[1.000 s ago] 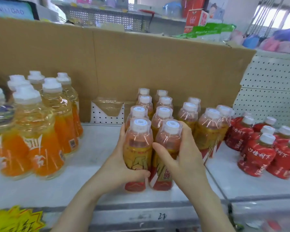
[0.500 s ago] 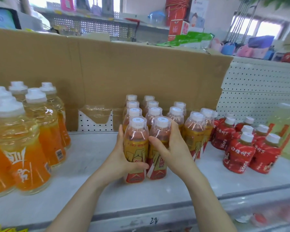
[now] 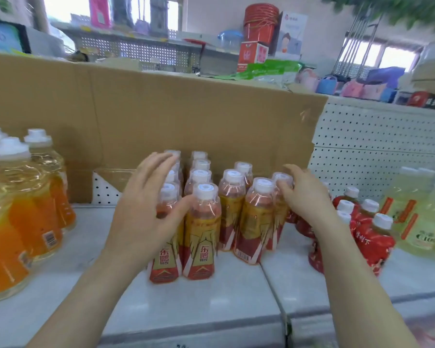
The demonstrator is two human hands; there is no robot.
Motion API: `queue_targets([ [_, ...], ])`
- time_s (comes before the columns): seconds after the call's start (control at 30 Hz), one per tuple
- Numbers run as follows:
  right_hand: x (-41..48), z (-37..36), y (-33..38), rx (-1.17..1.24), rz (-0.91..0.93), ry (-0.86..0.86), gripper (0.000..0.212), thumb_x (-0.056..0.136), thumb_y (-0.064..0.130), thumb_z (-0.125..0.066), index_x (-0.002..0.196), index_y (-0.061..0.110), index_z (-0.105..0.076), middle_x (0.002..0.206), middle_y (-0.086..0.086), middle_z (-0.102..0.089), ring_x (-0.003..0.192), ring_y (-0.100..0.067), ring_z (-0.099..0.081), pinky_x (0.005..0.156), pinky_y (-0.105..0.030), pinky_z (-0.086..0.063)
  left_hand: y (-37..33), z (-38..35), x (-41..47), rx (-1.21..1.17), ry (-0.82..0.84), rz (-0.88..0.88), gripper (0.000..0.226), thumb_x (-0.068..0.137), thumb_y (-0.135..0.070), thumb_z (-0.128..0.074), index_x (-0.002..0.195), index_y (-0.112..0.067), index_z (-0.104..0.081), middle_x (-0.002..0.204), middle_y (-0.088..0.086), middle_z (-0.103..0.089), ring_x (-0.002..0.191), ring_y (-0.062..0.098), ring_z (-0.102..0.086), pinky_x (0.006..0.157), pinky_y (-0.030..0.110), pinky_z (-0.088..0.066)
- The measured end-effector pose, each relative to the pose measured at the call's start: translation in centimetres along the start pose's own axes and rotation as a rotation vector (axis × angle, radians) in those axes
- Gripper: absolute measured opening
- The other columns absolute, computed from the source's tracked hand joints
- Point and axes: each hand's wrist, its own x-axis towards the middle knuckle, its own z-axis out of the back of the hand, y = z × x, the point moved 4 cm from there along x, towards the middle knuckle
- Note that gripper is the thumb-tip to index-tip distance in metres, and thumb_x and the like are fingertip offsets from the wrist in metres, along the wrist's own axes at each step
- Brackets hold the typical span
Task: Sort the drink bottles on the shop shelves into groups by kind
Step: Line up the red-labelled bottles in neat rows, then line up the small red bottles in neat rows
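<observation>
Left hand [image 3: 146, 214] hovers open at nine o'clock; the right hand [image 3: 304, 199] curls fingers [image 3: 285, 190] round the upright end bottle [image 3: 278, 217], three o'clock of the cluster [image 3: 204, 222].

Probably a shop: pegboard shelves [image 3: 211, 310] of bottles [image 3: 202, 237]

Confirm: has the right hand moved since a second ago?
Yes: the right hand left the front bottle and went right to the group's end bottle, beside the red bottles.

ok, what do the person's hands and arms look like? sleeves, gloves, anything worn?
Left hand and right hand are bare: no gloves, no rings visible. Left forearm and right forearm are bare down to the frame edge; no sleeve, watch or bracelet shows.
</observation>
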Motion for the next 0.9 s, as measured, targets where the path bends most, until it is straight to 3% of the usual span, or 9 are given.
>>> queue_targets([
  [0.17,3.8,0.4,-0.2,-0.007,0.065,0.217,0.048,0.102,0.043,-0.049,0.147,0.027,-0.047,0.135,-0.009,-0.063,0.116,-0.03,-0.061,0.091,-0.038,-0.049,-3.3,-4.4,3.0,0.325,0.202,-0.184,0.056,0.088,-0.056,-0.044,0.124,-0.022,-0.067,0.125,-0.007,-0.065,0.128,0.02,-0.052,0.11,0.035,-0.037],
  [0.23,4.9,0.1,-0.6,0.013,0.082,0.243,0.049,0.1,0.044,-0.051,0.145,0.026,-0.047,0.134,-0.009,-0.061,0.114,-0.03,-0.061,0.096,-0.041,-0.05,-4.4,-5.3,3.8,0.424,0.181,-0.216,0.049,0.09,-0.055,-0.046,0.116,-0.024,-0.072,0.114,-0.008,-0.069,0.115,0.019,-0.061,0.097,0.029,-0.04],
  [0.3,5.8,-0.6,-0.9,0.017,0.114,0.242,0.049,0.099,0.038,-0.053,0.144,0.021,-0.046,0.136,-0.01,-0.059,0.118,-0.03,-0.058,0.097,-0.039,-0.048,-5.8,-6.3,5.1,0.466,0.216,-0.157,0.042,0.093,-0.05,-0.05,0.124,-0.028,-0.067,0.122,-0.013,-0.065,0.114,0.014,-0.061,0.084,0.023,-0.041],
  [0.37,7.0,-1.2,-0.8,-0.003,0.157,0.23,0.049,0.1,0.033,-0.052,0.146,0.017,-0.044,0.139,-0.011,-0.056,0.123,-0.031,-0.055,0.095,-0.037,-0.043,-5.9,-8.5,7.0,0.508,0.317,-0.095,0.04,0.098,-0.039,-0.051,0.137,-0.03,-0.053,0.135,-0.015,-0.055,0.122,0.014,-0.054,0.087,0.027,-0.046],
  [0.43,8.1,-1.8,-0.6,-0.002,0.181,0.243,0.05,0.103,0.031,-0.049,0.149,0.014,-0.041,0.142,-0.013,-0.054,0.126,-0.032,-0.054,0.096,-0.037,-0.043,-5.5,-11.4,8.1,0.635,0.481,-0.056,0.04,0.098,-0.022,-0.052,0.138,-0.025,-0.048,0.131,-0.007,-0.055,0.116,0.021,-0.056,0.083,0.039,-0.053],
  [0.53,9.8,-2.3,-0.6,0.038,0.195,0.272,0.052,0.104,0.029,-0.049,0.152,0.013,-0.039,0.145,-0.013,-0.053,0.128,-0.031,-0.054,0.1,-0.037,-0.045,-4.5,-13.6,8.3,0.73,0.585,-0.009,0.039,0.095,-0.011,-0.055,0.133,-0.02,-0.048,0.118,0.0,-0.057,0.099,0.025,-0.06,0.066,0.039,-0.053],
  [0.7,12.4,-3.4,1.2,0.201,0.228,0.346,0.046,0.099,0.019,-0.057,0.144,0.025,-0.053,0.134,-0.008,-0.062,0.088,-0.015,-0.064,0.071,-0.024,-0.051,-5.4,-12.0,8.0,0.663,0.545,-0.047,0.038,0.095,-0.017,-0.055,0.132,-0.025,-0.056,0.119,-0.002,-0.06,0.107,0.023,-0.06,0.084,0.041,-0.052],
  [0.8,13.5,-4.3,3.0,0.212,0.265,0.346,0.04,0.097,0.019,-0.059,0.136,0.025,-0.061,0.132,-0.008,-0.065,0.105,-0.023,-0.064,0.086,-0.026,-0.05,-6.0,-10.5,7.5,0.585,0.551,-0.046,0.04,0.097,-0.031,-0.055,0.136,-0.03,-0.055,0.123,-0.006,-0.061,0.111,0.018,-0.059,0.09,0.036,-0.049],
  [0.9,13.6,-5.1,3.4,0.209,0.263,0.35,0.033,0.096,0.022,-0.062,0.129,0.026,-0.063,0.124,-0.006,-0.065,0.101,-0.021,-0.063,0.086,-0.032,-0.053,-6.2,-9.4,6.8,0.54,0.534,-0.052,0.042,0.099,-0.035,-0.052,0.14,-0.029,-0.052,0.127,-0.007,-0.059,0.113,0.017,-0.056,0.093,0.03,-0.045],
])
